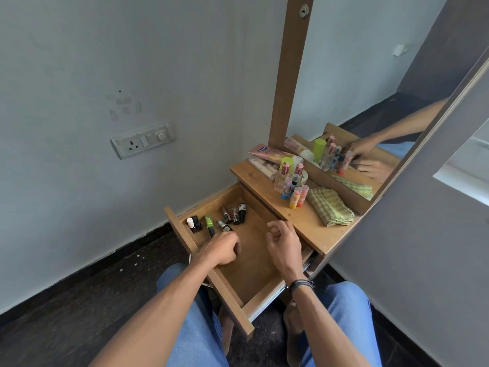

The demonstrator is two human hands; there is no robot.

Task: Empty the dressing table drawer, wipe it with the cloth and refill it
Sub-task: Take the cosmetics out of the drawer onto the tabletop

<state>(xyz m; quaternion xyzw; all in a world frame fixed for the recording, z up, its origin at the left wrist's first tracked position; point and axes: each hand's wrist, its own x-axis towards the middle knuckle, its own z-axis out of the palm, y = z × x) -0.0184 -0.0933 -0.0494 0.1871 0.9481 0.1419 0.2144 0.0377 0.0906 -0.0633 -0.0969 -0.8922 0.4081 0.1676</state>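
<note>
Drawer (254, 263) pulled open, small cosmetic bottles (230, 217) grouped at its far-left end. Left hand (221, 249) curled beside them; grip indeterminate. Right hand (284, 243) empty, fingers loosely bent. Checked cloth (330, 206) folded on tabletop (307, 221). Labels illegible.

My left hand (221, 247) is out ahead, arm nearly straight, palm down, fingers curled under into a loose fist; can't tell if anything's in it. My right hand (284, 241) is up beside it, apart, wrist bent, fingers half curled, thumb & index close but not touching, nothing in it. Dark bands (301, 284) on my right wrist. Knees apart, bare feet below.
</note>
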